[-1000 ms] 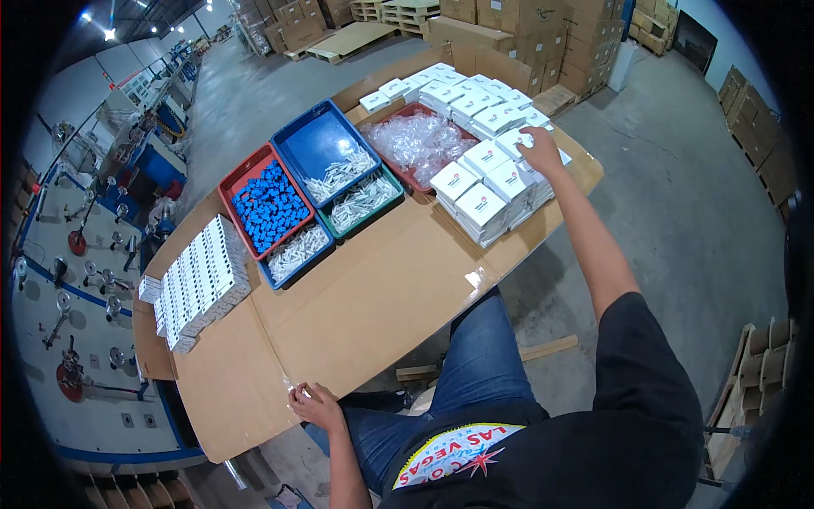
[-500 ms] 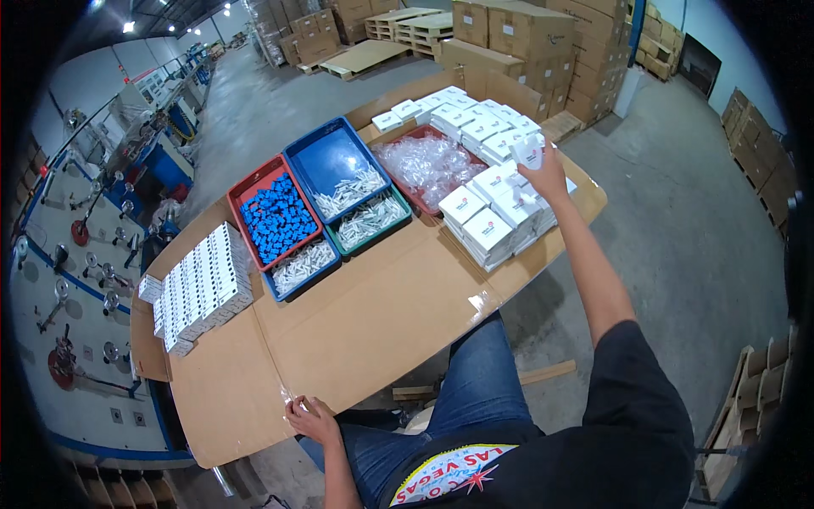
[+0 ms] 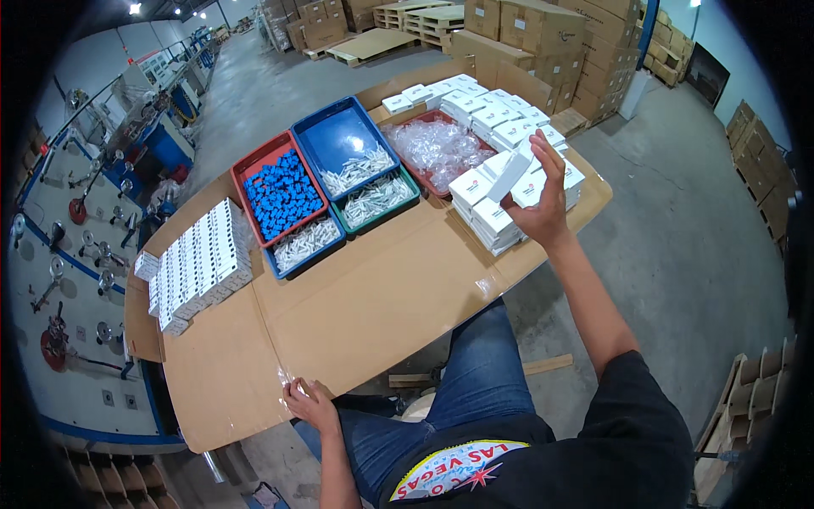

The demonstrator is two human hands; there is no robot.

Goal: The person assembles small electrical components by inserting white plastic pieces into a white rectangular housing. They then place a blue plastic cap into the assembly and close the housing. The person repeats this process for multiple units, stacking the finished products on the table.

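Even, bright overhead light; ceiling lamps [image 3: 134, 8] flare at top left. Soft shadows under the cardboard-covered table [image 3: 373, 297]. Sharp centre, strong fisheye bending, black vignette at corners.

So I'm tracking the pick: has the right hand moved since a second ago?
Yes. The right hand, holding a small white box, has lifted back off the stack of white boxes, toward the person.

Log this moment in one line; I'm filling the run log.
right hand: holds small white box, lifted over white box stack | left hand: rests on cardboard tabletop edge | bins: untouched
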